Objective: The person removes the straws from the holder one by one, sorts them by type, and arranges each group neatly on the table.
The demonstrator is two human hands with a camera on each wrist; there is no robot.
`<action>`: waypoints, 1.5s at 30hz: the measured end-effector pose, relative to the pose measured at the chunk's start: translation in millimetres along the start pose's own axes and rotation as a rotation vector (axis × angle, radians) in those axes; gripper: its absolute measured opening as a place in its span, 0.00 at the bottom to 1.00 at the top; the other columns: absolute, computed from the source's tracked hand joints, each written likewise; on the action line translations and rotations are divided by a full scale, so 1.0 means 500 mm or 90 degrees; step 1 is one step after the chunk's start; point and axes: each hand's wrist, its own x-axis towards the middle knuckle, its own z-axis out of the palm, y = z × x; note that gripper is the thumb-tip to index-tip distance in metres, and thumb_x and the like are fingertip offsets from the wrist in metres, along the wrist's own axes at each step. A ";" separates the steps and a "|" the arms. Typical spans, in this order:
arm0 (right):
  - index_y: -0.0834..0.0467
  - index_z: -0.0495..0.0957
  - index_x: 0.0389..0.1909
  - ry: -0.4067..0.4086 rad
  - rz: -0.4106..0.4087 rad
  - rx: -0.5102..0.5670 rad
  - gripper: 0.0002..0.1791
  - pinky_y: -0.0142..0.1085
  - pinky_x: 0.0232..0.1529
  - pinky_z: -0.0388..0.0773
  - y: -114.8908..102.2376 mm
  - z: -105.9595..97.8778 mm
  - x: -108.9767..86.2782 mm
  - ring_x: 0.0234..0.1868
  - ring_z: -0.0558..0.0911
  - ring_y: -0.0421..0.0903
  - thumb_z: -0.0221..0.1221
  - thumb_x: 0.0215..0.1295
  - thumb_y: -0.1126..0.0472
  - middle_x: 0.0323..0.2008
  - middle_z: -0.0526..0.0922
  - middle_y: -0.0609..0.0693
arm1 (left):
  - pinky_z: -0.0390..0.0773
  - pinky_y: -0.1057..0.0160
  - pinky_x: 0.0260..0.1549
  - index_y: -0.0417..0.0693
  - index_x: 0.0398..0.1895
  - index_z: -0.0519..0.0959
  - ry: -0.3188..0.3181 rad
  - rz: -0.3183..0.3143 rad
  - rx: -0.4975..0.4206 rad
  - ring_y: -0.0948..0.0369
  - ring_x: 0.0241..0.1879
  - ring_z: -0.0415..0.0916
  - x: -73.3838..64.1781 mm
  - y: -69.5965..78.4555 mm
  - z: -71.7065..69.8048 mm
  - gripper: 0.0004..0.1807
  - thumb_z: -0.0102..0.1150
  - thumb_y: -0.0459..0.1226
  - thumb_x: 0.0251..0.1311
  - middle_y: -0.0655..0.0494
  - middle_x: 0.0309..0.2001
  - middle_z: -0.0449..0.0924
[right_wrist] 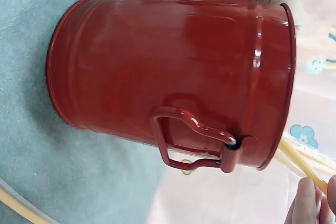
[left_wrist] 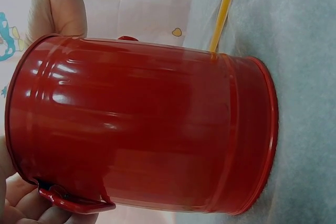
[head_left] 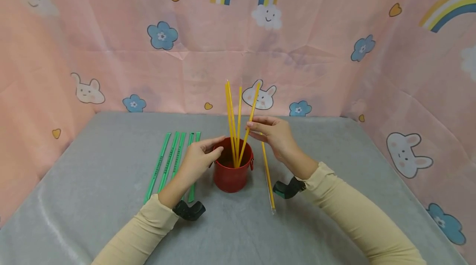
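A red metal bucket (head_left: 231, 178) with small side handles stands upright on the table. My left hand (head_left: 197, 158) grips its rim on the left, thumb at the opening; in the left wrist view its fingers (left_wrist: 34, 205) lie beside a side handle. Several thin yellow straws (head_left: 233, 124) lean inside the bucket, their tops well above the rim. My right hand (head_left: 275, 134) pinches one more yellow straw (head_left: 254, 106) between thumb and fingers, its lower end inside the bucket. In the right wrist view the right fingertips (right_wrist: 305, 203) hold that straw above the rim.
Another yellow straw (head_left: 267, 174) in a clear wrapper lies on the grey tablecloth (head_left: 238, 232), right of the bucket. Several green wrapped sticks (head_left: 169, 161) lie side by side to the left, partly behind my left forearm. A pink printed curtain (head_left: 208, 66) closes off the back and sides.
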 end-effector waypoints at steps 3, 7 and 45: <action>0.67 0.79 0.54 0.004 0.003 -0.001 0.17 0.41 0.53 0.82 -0.007 0.001 -0.002 0.37 0.87 0.36 0.62 0.68 0.63 0.30 0.86 0.39 | 0.64 0.69 0.19 0.56 0.63 0.79 -0.001 0.002 -0.001 0.62 0.16 0.60 -0.001 -0.001 -0.001 0.21 0.60 0.38 0.67 0.49 0.50 0.84; 0.67 0.79 0.53 0.002 -0.004 0.016 0.16 0.41 0.52 0.82 -0.016 0.000 -0.002 0.37 0.87 0.36 0.62 0.68 0.64 0.30 0.87 0.39 | 0.64 0.69 0.18 0.55 0.64 0.79 -0.001 0.003 -0.004 0.62 0.16 0.60 -0.002 -0.003 -0.001 0.21 0.59 0.38 0.68 0.49 0.49 0.84; 0.57 0.89 0.33 0.021 -0.100 0.215 0.04 0.32 0.46 0.85 -0.139 -0.111 -0.028 0.38 0.89 0.40 0.68 0.58 0.68 0.32 0.90 0.47 | 0.64 0.69 0.19 0.56 0.63 0.79 0.004 -0.008 0.001 0.61 0.17 0.60 0.000 0.001 -0.001 0.21 0.59 0.39 0.68 0.50 0.51 0.83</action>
